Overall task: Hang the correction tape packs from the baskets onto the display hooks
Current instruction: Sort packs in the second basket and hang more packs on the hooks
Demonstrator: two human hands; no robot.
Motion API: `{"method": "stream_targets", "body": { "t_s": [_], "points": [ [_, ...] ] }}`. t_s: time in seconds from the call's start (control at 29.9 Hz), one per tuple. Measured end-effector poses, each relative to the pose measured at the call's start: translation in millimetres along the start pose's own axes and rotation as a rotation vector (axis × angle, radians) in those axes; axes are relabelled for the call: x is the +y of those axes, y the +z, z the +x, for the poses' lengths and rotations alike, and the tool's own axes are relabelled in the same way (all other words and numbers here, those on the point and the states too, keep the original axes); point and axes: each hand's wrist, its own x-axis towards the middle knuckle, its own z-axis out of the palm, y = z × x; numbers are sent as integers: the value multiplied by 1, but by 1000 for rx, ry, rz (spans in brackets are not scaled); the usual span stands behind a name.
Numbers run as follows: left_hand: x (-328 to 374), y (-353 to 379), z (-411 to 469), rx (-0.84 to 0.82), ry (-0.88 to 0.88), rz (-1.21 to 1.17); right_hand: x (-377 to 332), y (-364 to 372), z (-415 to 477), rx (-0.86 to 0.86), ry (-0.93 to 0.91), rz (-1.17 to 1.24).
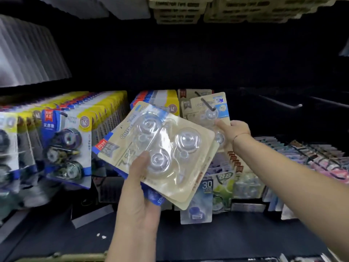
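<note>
Up close, the left hand (138,188) holds a small stack of beige correction tape packs (160,148), tilted, with the printed top end pointing up and to the left. Its grip is closed on the stack: the thumb lies flat on the front card beside a clear blister dome, and the fingers are tucked underneath, out of sight. A blue-edged pack peeks out at the bottom of the stack.

The right hand (235,132) reaches further in and grips a single beige pack (221,104) by its right edge, one finger laid across the front. That pack stands nearly upright against the display, and the dark rod of a display hook (207,104) crosses the front of its top part (the hang hole itself is too blurred to make out). A thin bracelet (239,136) circles the right wrist.

To the left hang dense rows of blue-and-yellow packs (66,144), and another row sits just behind the tilted stack. To the right, bare hooks (281,104) jut out from the dark back panel. Lower down hang a green pack (224,186) and a blue pack (200,201), with rows of pink and purple packs (311,157) beyond the right forearm.
</note>
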Motion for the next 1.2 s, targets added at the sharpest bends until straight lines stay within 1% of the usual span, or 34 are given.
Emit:
{"method": "stream_targets", "body": {
  "t_s": [0.1, 0.17, 0.23, 0.3, 0.33, 0.4, 0.43, 0.5, 0.57, 0.67, 0.7, 0.77, 0.84, 0.9, 1.0, 1.04, 1.14, 1.2],
  "points": [
    [3, 1, 2, -24, -8, -4, -8, 22, 31, 41, 55, -103],
    [3, -3, 4, -11, -33, 25, -12, 34, 49, 77, 85, -144],
    [4, -1, 5, -18, -35, 44, -15, 44, 61, 77, 111, -144],
    [4, -1, 6, -45, -13, 10, -14, 50, 67, 54, 138, -110],
    [3, -2, 7, -36, -12, 0, -14, 51, 66, 56, 143, -143],
    [2, -2, 9, -2, -28, -11, -19, 45, 52, 60, 95, -229],
    [2, -3, 9, 11, -28, -20, -22, 40, 43, 54, 20, -219],
    [3, -2, 8, 14, -15, -45, -27, 25, 14, -18, -129, -111],
    [4, -2, 7, 8, -19, -32, -36, 7, -27, -150, -189, -1],
    [3, 0, 3, 0, -51, -37, -46, -19, -88, -372, -250, 58],
    [3, 1, 1, 7, -54, -31, -49, -25, -106, -448, -269, 40],
    [3, 3, -3, 14, -58, -11, -56, -32, -130, -548, -325, -124],
    [1, 4, -6, 3, -43, -8, -60, -33, -143, -532, -382, -293],
    [-1, 4, -9, -8, -33, -21, -61, -29, -149, -478, -385, -362],
    [2, 5, -12, -8, -21, -17, -57, -30, -146, -451, -357, -311],
    [4, 4, -12, -4, -11, -10, -56, -32, -144, -450, -338, -249],
    [6, 0, -11, -8, -5, -14, -46, -39, -137, -437, -202, 41],
    [5, -3, -10, 18, 2, 19, -36, -45, -134, -372, -197, 119]
  ]
}}
